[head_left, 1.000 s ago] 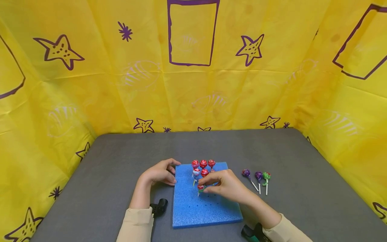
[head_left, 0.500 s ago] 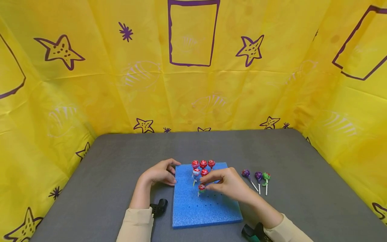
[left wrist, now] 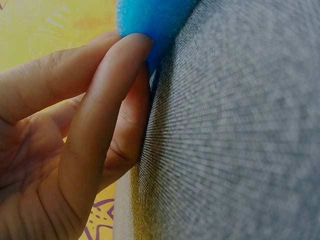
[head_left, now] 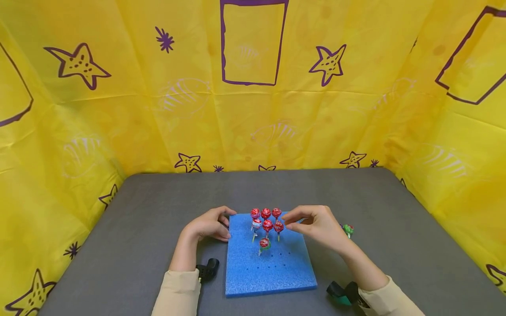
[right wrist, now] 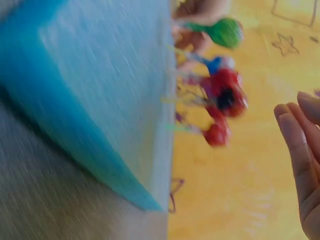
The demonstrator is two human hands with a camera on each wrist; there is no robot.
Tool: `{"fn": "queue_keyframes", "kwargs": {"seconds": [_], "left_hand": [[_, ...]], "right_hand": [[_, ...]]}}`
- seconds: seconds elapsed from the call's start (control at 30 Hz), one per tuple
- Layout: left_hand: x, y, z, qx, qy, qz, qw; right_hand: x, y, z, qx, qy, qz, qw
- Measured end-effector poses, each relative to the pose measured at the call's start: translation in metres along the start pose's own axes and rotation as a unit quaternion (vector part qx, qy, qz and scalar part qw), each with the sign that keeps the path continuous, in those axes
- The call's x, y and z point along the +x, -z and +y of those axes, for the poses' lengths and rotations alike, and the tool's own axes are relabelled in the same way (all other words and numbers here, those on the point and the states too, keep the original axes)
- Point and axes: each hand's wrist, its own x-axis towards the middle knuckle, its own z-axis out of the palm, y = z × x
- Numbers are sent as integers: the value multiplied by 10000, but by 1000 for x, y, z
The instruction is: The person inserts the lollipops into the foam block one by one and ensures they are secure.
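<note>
The right hand's (head_left: 316, 226) fingers are slightly parted from the thumb and hold nothing, just beside the round, red-wrapped lollipops (head_left: 278, 226) at the right end of two rows. The left hand (head_left: 211, 224) has loosely bent fingers touching the left edge of a flat, blue foam board (head_left: 272, 281) dotted with small holes. Seven lollipops stand in it on thin sticks: three behind, three in the middle, one red-and-green lollipop (head_left: 264, 244) in front. Beyond the right hand, a partly hidden green-wrapped lollipop (head_left: 348, 229) lies on the grey table (head_left: 166, 197).
</note>
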Motion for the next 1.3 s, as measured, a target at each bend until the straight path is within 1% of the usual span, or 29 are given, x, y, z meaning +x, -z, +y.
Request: {"fn": "queue_keyframes", "kwargs": {"seconds": [0.13,0.27,0.4,0.5,0.67,0.77,0.93,1.13,1.3], "left_hand": [[0,0,1,-5,4,5,10000],[0,-1,1,19,17,32,10000],[0,-1,0,16,36,35,10000],[1,-1,-1,17,71,37,10000],[2,-1,-1,2,160,111,9998],[3,-1,-1,3,178,153,9997],[2,0,0,65,126,129,9998],[1,0,0,43,131,109,9998],[1,0,0,28,145,150,9998]], "right_hand": [[-2,19,3,-188,-133,158,9996],[-4,41,9,-354,-394,89,9986],[-7,63,18,-677,-721,31,9951],[-11,80,28,-882,-937,141,9916],[-19,103,44,-960,-1298,340,9863],[-23,111,54,-987,-1467,350,9836],[-27,119,68,-983,-1699,210,9803],[-35,128,81,-806,-1886,-154,9786],[-41,135,91,-606,-1946,-483,9778]]}}
